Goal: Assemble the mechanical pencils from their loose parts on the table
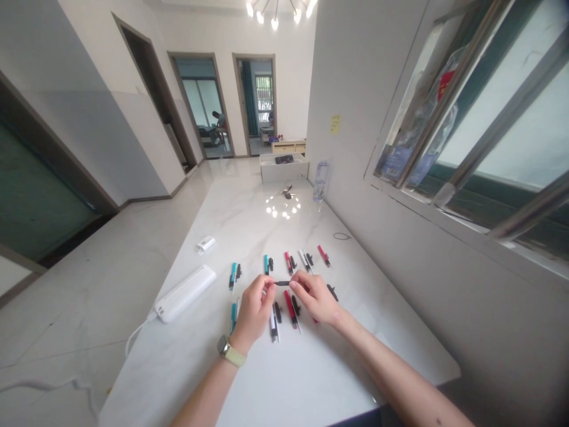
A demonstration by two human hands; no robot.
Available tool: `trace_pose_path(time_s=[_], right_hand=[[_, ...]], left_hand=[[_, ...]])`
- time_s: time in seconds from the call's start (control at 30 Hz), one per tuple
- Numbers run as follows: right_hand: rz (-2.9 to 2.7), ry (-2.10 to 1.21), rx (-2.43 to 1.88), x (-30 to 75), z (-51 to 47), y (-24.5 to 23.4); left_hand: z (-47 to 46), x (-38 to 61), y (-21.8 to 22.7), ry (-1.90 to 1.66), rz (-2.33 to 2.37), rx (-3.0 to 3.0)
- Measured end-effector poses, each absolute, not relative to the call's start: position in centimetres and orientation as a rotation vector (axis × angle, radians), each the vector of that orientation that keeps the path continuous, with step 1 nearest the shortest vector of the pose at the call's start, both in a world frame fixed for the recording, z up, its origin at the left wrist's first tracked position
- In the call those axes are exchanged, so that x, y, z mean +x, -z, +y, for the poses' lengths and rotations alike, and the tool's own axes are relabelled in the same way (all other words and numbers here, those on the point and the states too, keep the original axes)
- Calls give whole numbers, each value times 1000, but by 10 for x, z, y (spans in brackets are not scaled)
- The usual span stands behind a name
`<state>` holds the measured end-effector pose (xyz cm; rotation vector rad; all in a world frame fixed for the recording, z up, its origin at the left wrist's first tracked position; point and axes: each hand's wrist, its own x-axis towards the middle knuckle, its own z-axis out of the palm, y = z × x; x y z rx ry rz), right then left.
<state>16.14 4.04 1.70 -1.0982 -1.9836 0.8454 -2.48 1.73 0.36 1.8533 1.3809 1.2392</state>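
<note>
My left hand (255, 308) and my right hand (315, 296) meet over the white marble table (267, 379), each pinching one end of a small black pen part (283, 283) held level between them. Below and around the hands lie several pens with loose caps: teal ones (233, 275) at the left, red ones (290, 308) in the middle and at the right (323, 255), and a white one (273, 325) under my left hand. A watch with a pale green strap is on my left wrist.
A long white case (184, 293) with a cable lies left of the pens. A small white item (205, 244) sits further back. Keys (288, 192), a water bottle (320, 181) and a white box (283, 167) stand at the far end. The wall runs along the right.
</note>
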Motion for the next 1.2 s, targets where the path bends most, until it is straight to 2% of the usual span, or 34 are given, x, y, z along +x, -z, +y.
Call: trace_pose_path(time_s=[0.7,1.2], right_hand=[[-2057,-893,-1075,160,39,-17],[-2122,-865,-1014,155,37,-15]], left_hand=[[17,-25,-4,-1169,1325,1957],[18,-27,3,-1060,1464,2101]])
